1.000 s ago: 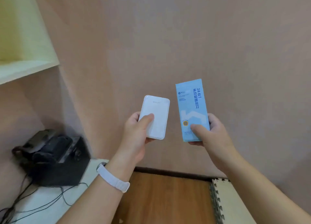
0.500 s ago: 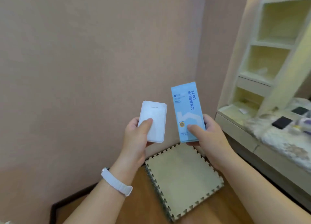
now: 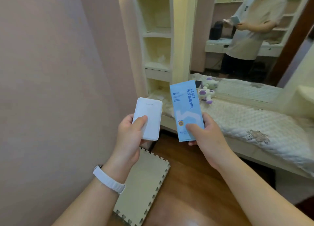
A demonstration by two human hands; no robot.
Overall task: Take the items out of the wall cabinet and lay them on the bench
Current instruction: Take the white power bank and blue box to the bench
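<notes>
Plush toy [image 3: 206, 94] on quilted bench [image 3: 254, 122]

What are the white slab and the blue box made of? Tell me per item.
White slab in the left hand: likely smooth matte plastic, with rounded corners and an even sheen. Blue box in the right hand: looks like printed cardboard, with sharp folded edges, flat faces and printed text.

A cream foam mat [image 3: 144, 188] with toothed edges lay on the brown wood floor [image 3: 192, 183], near the pink wall [image 3: 59, 72] on the left. Farther right, a white-and-purple plush toy [image 3: 206, 94] sat at the foot of a large mirror [image 3: 246, 35]. Open cream shelves [image 3: 157, 33] stood left of the mirror.
</notes>
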